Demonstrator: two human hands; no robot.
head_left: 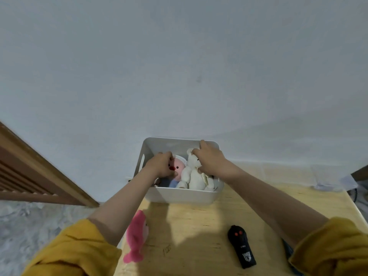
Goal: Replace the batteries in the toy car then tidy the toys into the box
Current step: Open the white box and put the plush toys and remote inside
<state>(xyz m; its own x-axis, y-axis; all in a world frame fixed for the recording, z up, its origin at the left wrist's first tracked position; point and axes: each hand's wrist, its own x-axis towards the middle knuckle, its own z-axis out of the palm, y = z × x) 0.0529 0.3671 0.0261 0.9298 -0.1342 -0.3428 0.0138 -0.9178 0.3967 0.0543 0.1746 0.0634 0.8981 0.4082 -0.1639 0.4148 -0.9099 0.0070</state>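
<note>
A white plastic box [180,195] stands at the far edge of the wooden table [199,236], against the wall. Inside lie a pink-faced plush doll [178,168] in a white hood and a cream plush bear [194,174]. My left hand [160,166] grips the pink doll's head, fingers curled over its hood. My right hand [209,158] holds the cream bear by its head and shoulder. A pink plush fish [136,237] lies on the table's left edge. A black remote control [241,246] with two red buttons lies on the table to the right. No toy car is in view.
A white wall rises right behind the box. A wooden slatted door or frame [39,176] runs down the left side above a grey marbled floor [29,226]. The table's right edge [356,208] borders some dark clutter at the far right.
</note>
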